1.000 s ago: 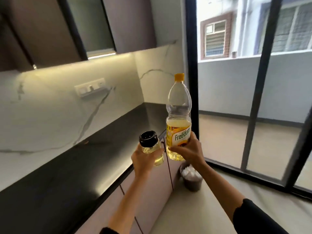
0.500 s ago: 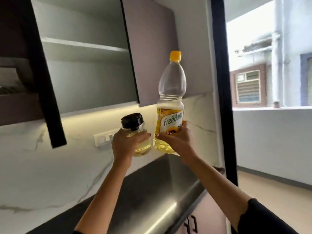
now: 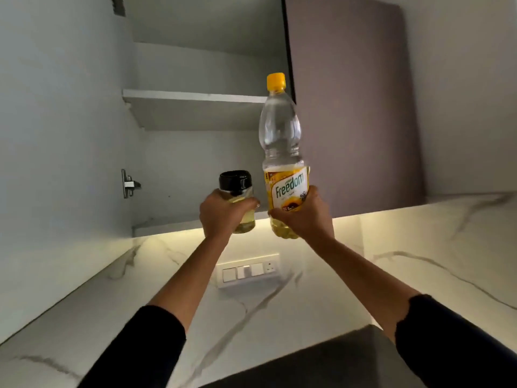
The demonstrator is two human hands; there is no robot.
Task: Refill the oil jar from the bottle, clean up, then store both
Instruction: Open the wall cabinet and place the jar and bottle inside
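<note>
My left hand (image 3: 222, 217) grips a small glass oil jar (image 3: 242, 217) with a black lid, holding it upright with yellow oil inside. Beside it, my right hand (image 3: 305, 218) grips the lower part of a tall clear oil bottle (image 3: 281, 141) with a yellow cap and a yellow "Freedom" label; only its bottom part holds oil. Both are raised in front of the open wall cabinet (image 3: 195, 163), level with its bottom shelf edge (image 3: 165, 226). The jar and bottle stand close together without touching.
The cabinet's upper shelf (image 3: 193, 98) and lower compartment are grey inside. A closed mauve door (image 3: 349, 107) is to the right, a hinge (image 3: 128, 184) on the left wall. A switch panel (image 3: 247, 270) sits on the marble backsplash; the dark counter (image 3: 335, 362) lies below.
My view has tilted up toward the cabinet. Both hands have lifted the jar and bottle higher, from counter height to the cabinet's open lower compartment.
</note>
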